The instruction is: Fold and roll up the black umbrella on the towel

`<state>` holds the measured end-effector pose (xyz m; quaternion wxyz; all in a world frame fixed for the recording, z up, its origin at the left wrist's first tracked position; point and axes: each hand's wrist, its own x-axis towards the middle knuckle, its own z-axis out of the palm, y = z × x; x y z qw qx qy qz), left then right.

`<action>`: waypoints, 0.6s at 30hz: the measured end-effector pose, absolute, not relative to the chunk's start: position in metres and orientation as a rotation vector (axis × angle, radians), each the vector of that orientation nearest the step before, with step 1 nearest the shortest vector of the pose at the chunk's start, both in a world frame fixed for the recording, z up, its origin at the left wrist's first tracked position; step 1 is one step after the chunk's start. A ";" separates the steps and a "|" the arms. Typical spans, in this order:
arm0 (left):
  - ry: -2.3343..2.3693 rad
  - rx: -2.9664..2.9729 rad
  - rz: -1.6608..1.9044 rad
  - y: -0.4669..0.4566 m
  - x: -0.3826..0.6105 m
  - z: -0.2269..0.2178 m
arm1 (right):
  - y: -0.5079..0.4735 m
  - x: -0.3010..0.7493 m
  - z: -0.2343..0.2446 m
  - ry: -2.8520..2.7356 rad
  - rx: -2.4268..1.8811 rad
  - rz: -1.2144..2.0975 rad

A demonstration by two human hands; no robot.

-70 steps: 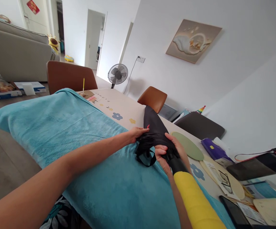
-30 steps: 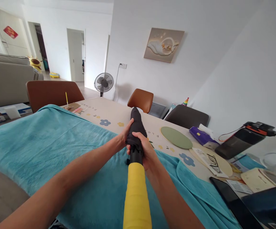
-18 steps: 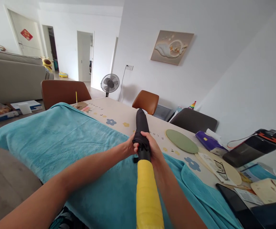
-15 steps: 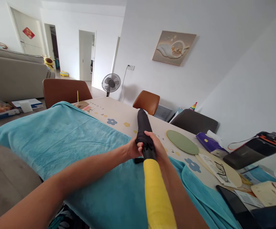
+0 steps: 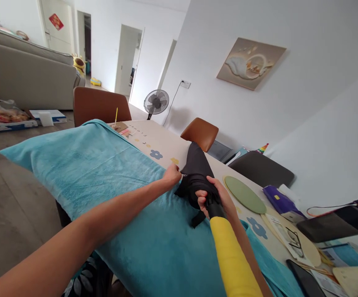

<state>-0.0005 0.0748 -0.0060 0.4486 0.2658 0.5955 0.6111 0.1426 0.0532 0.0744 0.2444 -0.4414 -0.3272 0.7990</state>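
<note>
Here we are at the pale table (image 5: pixel 162 136), flower prints showing on its top, and the big teal cloth (image 5: pixel 154 247) sweeps across our side of it and over the edge. Square in the middle, we have the umbrella (image 5: pixel 198 161)! It's above the cloth's far edge, black canopy pointing across the table, yellow handle (image 5: pixel 233 255) slanting back towards us. Whether the canopy touches the tabletop, we can't tell.

To the right we spot the green oval mat (image 5: pixel 245 194), lying flat. Now the hands: our right hand (image 5: pixel 224 197) is wrapped firmly round the base of the canopy, just above the handle, thumb on top. Our left hand (image 5: pixel 172 174) has its fingertips pinched on a fold of the black fabric, which stands out to the left. And look, a small black strap (image 5: pixel 198 219) dangles just below the canopy, over the teal.
</note>
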 end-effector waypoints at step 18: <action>1.516 1.002 1.127 0.125 0.023 0.051 | 0.030 0.128 0.065 -0.908 -1.175 1.998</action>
